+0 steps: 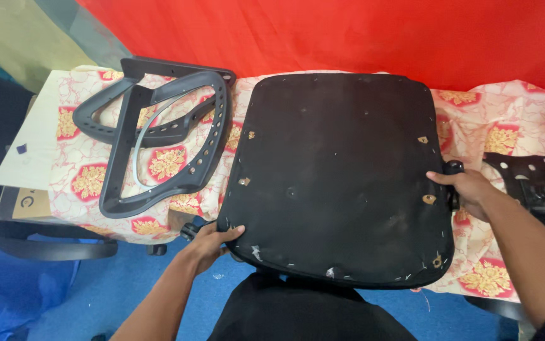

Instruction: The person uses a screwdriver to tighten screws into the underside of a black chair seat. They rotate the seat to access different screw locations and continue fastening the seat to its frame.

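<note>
A large black chair seat pad (339, 177) lies upside down on a table covered by a floral cloth (506, 132), its stapled fabric underside facing up. My left hand (212, 243) grips the pad's near left corner, thumb on top. My right hand (465, 189) holds the pad's right edge, fingers curled around it. Both hands hold the same seat pad.
A grey plastic chair back frame (159, 136) lies on the cloth to the left. A black metal seat mechanism plate (522, 173) sits at the right. A red cloth (323, 35) hangs behind. Cardboard (26, 202) and a blue floor (95, 284) are lower left.
</note>
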